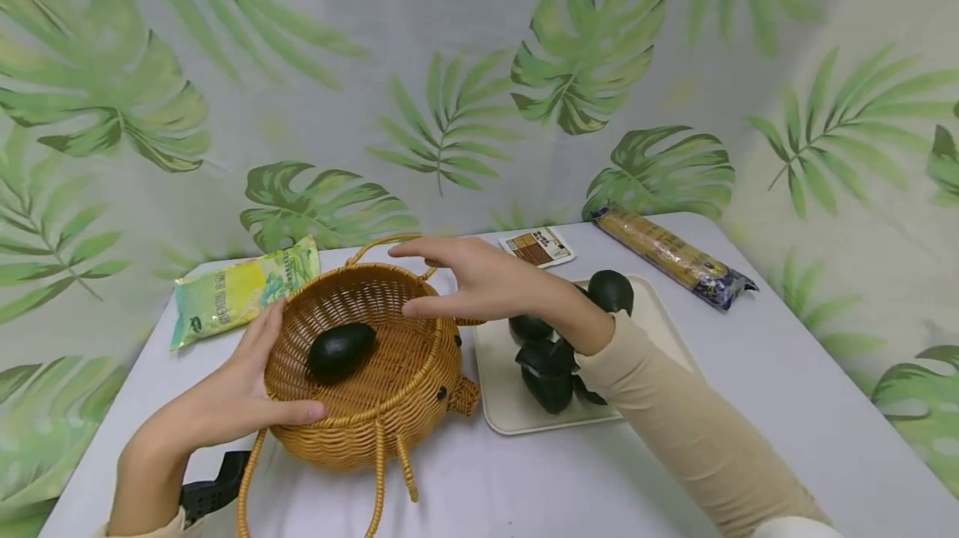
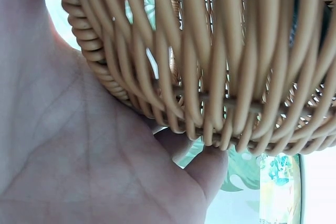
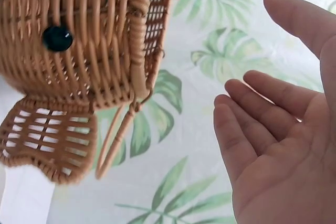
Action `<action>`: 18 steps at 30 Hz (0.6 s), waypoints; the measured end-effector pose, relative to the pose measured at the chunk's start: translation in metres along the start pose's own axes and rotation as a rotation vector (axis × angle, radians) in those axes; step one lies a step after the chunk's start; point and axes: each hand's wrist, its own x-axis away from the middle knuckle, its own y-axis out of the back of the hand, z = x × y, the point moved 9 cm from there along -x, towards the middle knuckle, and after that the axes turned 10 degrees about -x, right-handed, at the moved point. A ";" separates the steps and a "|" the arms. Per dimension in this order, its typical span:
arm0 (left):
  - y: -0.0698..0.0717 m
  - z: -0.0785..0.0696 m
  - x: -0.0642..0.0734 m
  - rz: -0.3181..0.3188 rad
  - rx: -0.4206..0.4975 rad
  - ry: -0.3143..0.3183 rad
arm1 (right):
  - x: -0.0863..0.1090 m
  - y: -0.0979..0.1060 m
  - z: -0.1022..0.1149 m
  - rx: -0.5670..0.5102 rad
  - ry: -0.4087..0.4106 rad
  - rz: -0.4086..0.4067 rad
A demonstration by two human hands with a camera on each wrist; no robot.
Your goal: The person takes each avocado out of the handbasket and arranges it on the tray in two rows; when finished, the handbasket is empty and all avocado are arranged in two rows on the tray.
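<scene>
A round wicker basket (image 1: 419, 430) with animal features and thin handles stands left of centre, tilted to the right. One dark green avocado (image 1: 341, 352) lies inside it. My left hand (image 1: 225, 392) grips the basket's left side, its thumb along the near rim and the fingers along the outer wall. The left wrist view has the palm (image 2: 89, 145) close against the weave, with fingertips bent to it. Above the basket's right rim, my right hand (image 1: 479, 280) is held with thumb and fingers spread and nothing between them. In the right wrist view that hand (image 3: 283, 129) is apart from the basket.
Right of the basket, a cream tray (image 1: 502, 413) bears several dark green avocados (image 1: 610, 292), partly hidden by the right forearm. A yellow-green packet (image 1: 243, 292) lies behind left, a small brown-and-white packet (image 1: 541, 247) at the back, and a long noodle pack (image 1: 667, 251) at back right.
</scene>
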 end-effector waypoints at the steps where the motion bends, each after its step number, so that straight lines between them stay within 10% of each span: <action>1: 0.000 -0.001 -0.001 -0.001 0.002 -0.001 | -0.002 -0.001 0.001 0.002 0.000 0.003; 18: -0.001 -0.002 -0.001 -0.009 0.001 -0.009 | -0.045 -0.027 0.009 -0.027 0.035 0.057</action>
